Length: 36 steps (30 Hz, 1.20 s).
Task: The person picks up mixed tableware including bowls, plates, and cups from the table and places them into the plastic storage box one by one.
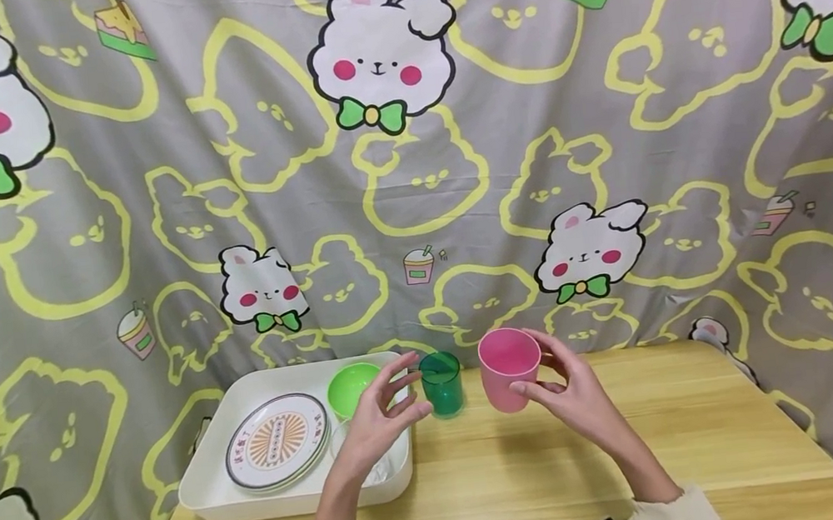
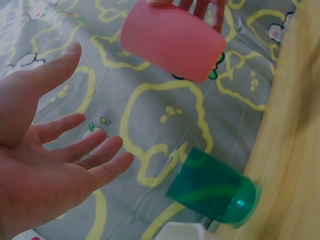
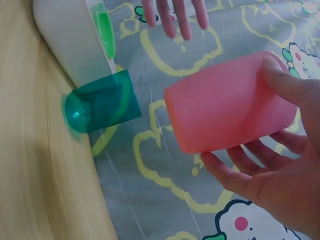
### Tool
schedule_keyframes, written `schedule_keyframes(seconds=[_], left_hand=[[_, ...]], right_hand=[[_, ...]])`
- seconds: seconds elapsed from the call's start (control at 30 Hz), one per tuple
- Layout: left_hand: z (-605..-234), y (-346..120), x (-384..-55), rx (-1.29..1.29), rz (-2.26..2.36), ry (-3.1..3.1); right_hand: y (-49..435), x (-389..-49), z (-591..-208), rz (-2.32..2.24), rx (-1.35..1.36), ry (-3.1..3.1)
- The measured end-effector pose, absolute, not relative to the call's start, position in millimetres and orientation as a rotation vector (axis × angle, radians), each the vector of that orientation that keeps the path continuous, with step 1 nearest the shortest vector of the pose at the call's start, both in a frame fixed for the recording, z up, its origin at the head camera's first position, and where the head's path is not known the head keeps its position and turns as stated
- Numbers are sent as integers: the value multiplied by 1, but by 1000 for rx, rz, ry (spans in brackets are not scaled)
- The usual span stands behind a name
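A pink cup (image 1: 509,377) is held upright above the table by my right hand (image 1: 572,387), thumb on the near side and fingers round the far side. In the right wrist view the same cup (image 3: 230,102) is gripped near its rim. My left hand (image 1: 379,414) hovers over the tray's right edge, its fingers spread and holding nothing. Just beyond its fingertips a see-through green cup (image 1: 442,387) stands on the table. The left wrist view shows the left palm (image 2: 55,165) turned up, apart from both cups.
A white tray (image 1: 208,481) on the left of the wooden table (image 1: 633,473) bears stacked plates (image 1: 277,441) and a light green bowl (image 1: 346,391). Something clear lies partly hidden under the left hand. Behind the table hangs a grey patterned curtain (image 1: 431,250).
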State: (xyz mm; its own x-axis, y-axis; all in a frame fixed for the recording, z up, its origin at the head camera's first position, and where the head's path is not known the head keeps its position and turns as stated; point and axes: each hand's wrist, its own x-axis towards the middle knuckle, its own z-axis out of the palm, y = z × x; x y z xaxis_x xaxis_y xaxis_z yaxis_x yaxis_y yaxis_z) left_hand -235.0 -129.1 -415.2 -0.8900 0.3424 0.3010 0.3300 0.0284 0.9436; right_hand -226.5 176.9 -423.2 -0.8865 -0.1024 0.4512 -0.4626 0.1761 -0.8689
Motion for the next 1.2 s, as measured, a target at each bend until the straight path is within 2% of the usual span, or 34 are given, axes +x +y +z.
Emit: schedule_keyframes(seconds=[0.63,1.2], left_hand=[[-422,-96,-233,805,2058,2131],[-426,-94,-231,775,2102,2066]], right_hand=[[148,-216,-430,1888,636,-2164],[136,-215,-436,1973,744,-2172]])
